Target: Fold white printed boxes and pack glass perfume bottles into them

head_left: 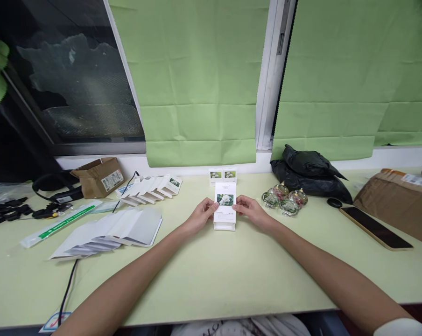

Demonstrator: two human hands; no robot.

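Head view: both hands, left (pixel 201 215) and right (pixel 252 212), pinch a flat white carton (pixel 225 211) on the bench (pixel 211 280), not yet squared up. Behind the carton stand two finished boxes (pixel 222 176); flat blanks (pixel 116 231) wait left of it.

Worktop (pixel 211 280) was pale yellow-green. Box (pixel 225 207) was white, printed with a white flower on dark green. Blinds (pixel 197 93) were light green, creased in bands. Bag (pixel 311 175) was glossy black. Phone (pixel 375 227) had a black screen with a tan edge. Carton (pixel 99 177) was brown with a white label. Flat cards (pixel 116 231) were white and grey.
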